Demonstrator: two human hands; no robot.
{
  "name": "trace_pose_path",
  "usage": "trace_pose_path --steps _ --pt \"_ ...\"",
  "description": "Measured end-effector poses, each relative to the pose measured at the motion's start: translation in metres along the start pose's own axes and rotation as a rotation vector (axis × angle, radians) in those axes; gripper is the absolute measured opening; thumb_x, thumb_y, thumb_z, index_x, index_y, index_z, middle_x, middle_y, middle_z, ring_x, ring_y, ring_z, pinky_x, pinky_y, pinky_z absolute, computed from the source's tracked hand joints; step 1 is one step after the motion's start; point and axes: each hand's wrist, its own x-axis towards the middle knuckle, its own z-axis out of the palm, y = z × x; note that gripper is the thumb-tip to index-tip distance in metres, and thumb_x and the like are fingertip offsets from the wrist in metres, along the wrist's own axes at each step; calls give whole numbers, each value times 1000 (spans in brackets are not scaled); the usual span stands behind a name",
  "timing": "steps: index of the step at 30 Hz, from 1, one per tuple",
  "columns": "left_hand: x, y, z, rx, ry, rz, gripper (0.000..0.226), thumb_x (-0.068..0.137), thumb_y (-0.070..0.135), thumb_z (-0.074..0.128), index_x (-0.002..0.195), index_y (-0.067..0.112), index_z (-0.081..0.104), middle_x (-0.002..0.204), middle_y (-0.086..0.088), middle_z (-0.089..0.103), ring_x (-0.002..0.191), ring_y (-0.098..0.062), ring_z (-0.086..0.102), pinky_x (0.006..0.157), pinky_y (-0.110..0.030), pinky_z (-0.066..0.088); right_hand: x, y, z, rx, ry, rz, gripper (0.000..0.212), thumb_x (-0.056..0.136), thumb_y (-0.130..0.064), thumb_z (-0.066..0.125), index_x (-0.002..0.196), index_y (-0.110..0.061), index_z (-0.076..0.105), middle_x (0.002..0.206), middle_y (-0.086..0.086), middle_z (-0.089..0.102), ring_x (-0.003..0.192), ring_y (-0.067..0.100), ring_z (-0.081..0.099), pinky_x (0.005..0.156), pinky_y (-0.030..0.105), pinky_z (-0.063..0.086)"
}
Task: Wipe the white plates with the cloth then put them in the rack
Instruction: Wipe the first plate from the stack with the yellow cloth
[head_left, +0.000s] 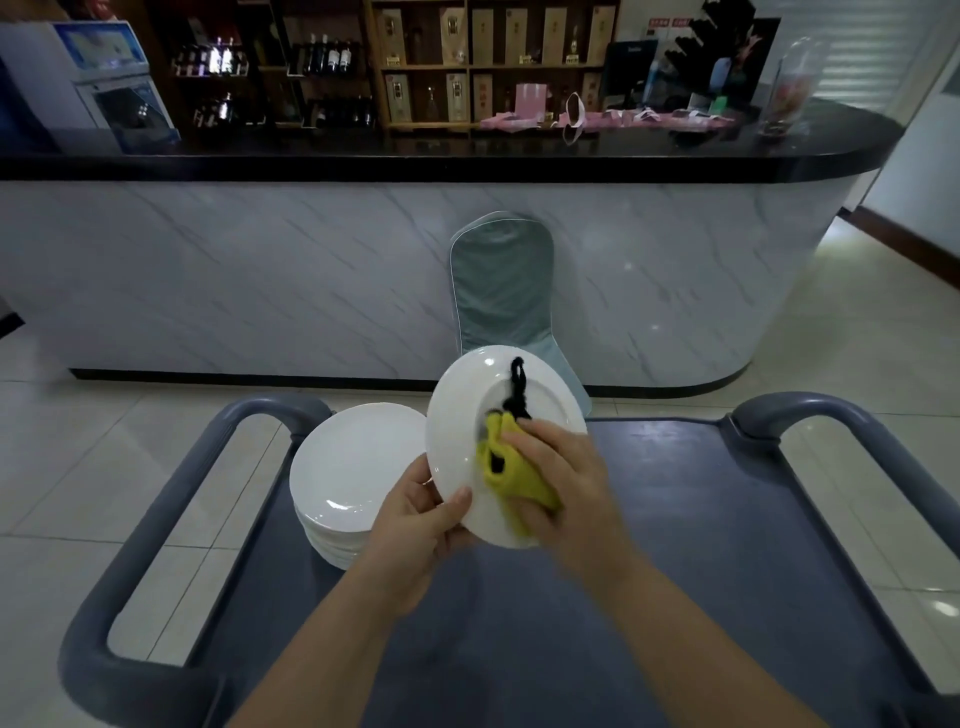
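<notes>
My left hand (415, 525) grips the lower left rim of a white plate (462, 415), held tilted up above the cart with its face toward me. My right hand (566, 483) holds a yellow cloth (511, 473) pressed against the plate's face; a black loop of cord hangs from the cloth across the plate's centre. A stack of white plates (348, 467) sits on the cart to the left, just behind my left hand. No rack is in view.
The plates rest on a blue-grey cart (701, 519) with looped handles at both sides. Behind it a chair with a grey-green cover (501, 280) stands against a marble-fronted bar counter (260, 270). Pale tiled floor surrounds the cart.
</notes>
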Motion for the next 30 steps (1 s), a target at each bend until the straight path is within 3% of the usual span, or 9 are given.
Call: trace_pose_path --steps 4,7,9,12,16,18,22,27,30 --pt "-8 -7 -2 73 -46 -49 49 83 5 62 130 12 52 120 -17 66 110 -37 64 79 -49 58 -24 37 -36 13 109 172 41 86 -31 66 125 -19 62 127 0 60 112 19 54 97 37 43" --pt "-11 -8 1 176 -106 -71 48 85 8 62 131 15 51 121 -12 66 110 -33 64 78 -47 58 6 48 -51 197 249 435 31 86 -33 70 113 -46 61 110 -27 65 104 -3 59 88 12 45" --pt "-11 -9 3 234 -113 -68 43 90 5 63 130 15 52 120 -9 67 109 -30 65 77 -45 58 34 45 -54 203 247 480 37 86 -23 74 107 -50 61 105 -29 66 101 -4 60 88 13 46" --pt "-7 -9 8 279 -103 -66 41 86 6 66 124 16 57 112 -9 70 102 -27 68 71 -41 58 54 13 -35 120 130 205 40 83 -12 75 120 -23 65 116 -7 67 106 14 59 98 30 44" --pt "-6 -10 5 245 -28 -96 35 91 -2 59 123 11 55 109 -10 72 99 -29 69 70 -41 59 42 -25 2 -135 -144 -261 49 76 -22 70 124 -24 62 123 -2 63 99 26 57 89 41 40" --pt "-11 -11 1 246 -24 -105 35 92 -4 57 123 11 55 110 -11 71 99 -30 69 70 -41 59 48 -14 -1 -98 -148 -184 47 78 -22 72 125 -18 64 121 4 65 100 30 59 91 43 43" --pt "-20 -10 -4 279 -56 -100 38 92 -4 56 123 19 56 109 -9 71 100 -29 69 72 -45 60 73 10 -21 123 20 338 42 84 -13 75 124 -8 64 118 8 67 109 29 61 99 44 44" --pt "-16 -7 -7 257 18 -89 33 91 -5 57 120 13 57 107 -11 72 96 -27 70 72 -45 60 39 -33 10 -75 -209 -266 49 74 -18 71 123 -19 64 124 3 64 96 27 58 90 40 42" --pt "-17 -8 -9 196 7 -106 34 92 -3 57 122 13 56 108 -10 72 95 -28 71 68 -40 60 61 -24 11 -61 -252 -202 48 78 -25 73 124 -18 65 123 3 65 97 30 59 90 40 42"
